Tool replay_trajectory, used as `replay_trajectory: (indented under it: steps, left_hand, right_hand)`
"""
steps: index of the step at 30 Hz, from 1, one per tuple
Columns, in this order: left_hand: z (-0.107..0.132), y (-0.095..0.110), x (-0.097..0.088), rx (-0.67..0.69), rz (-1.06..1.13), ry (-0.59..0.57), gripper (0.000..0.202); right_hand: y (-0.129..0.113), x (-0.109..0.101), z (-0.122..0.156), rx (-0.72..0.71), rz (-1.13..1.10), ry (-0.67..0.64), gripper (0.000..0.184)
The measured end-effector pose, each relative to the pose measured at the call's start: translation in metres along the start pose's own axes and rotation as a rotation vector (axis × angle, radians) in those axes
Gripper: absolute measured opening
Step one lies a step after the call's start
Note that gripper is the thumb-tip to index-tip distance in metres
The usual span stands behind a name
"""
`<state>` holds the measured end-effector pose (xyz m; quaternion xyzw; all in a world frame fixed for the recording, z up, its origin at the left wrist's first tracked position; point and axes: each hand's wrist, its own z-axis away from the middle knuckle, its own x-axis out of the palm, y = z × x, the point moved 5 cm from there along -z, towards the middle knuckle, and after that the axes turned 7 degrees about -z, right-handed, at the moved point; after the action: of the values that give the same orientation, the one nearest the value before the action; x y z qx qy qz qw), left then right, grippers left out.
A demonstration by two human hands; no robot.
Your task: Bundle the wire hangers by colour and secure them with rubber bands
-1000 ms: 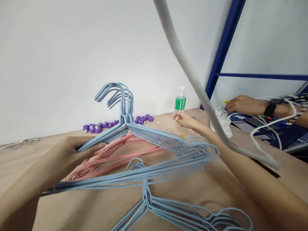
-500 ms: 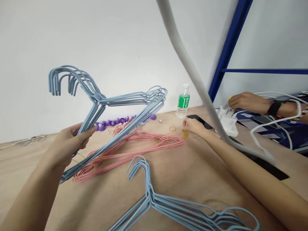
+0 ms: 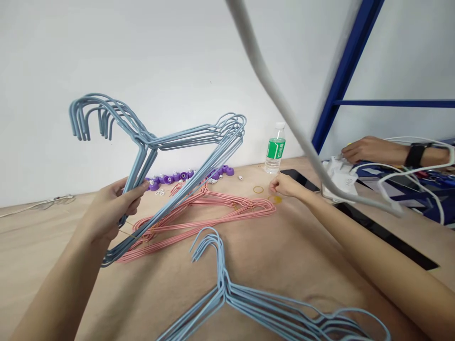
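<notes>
My left hand (image 3: pixel 110 208) is wrapped round one arm of a bundle of blue wire clothes hangers (image 3: pixel 199 139), raised above the table with the hooks pointing left. A thin rubber band (image 3: pixel 126 232) crosses the lower part of this bundle. Over at the right, my right hand (image 3: pixel 284 185) is low at the tabletop with its fingers closed, right beside a small heap of yellow rubber bands (image 3: pixel 275 199). Whatever those fingertips hold is hidden. One loose rubber band (image 3: pixel 258 190) lies just left of them. A second bundle of blue hangers (image 3: pixel 222 284) lies nearest me.
Pink hangers (image 3: pixel 213 210) lie behind the raised bundle. Purple caps (image 3: pixel 168 179) line the wall, and a water bottle (image 3: pixel 275 149) stands near a phone (image 3: pixel 298 179). A grey bar (image 3: pixel 270 85) crosses in front. Another person's hand (image 3: pixel 369 150) is at a white power strip (image 3: pixel 339 177).
The view has shifted slightly. My left hand still holds the raised blue hangers, now a little more upright. My right hand has stayed by the yellow rubber bands, its fingers drawn closer together.
</notes>
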<state>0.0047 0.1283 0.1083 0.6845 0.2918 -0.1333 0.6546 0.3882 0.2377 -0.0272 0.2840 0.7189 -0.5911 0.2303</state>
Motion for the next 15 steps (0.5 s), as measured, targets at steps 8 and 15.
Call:
replay_trajectory:
  steps: [8,15]
  left_hand:
    - [-0.001,-0.002,0.007,0.028,0.037,-0.018,0.029]
    - [0.001,-0.001,0.012,0.028,0.067,-0.045,0.028]
  right_hand:
    - [-0.008,0.008,0.001,0.001,-0.01,-0.188,0.031]
    - [-0.021,0.007,0.006,-0.015,-0.016,-0.247,0.03]
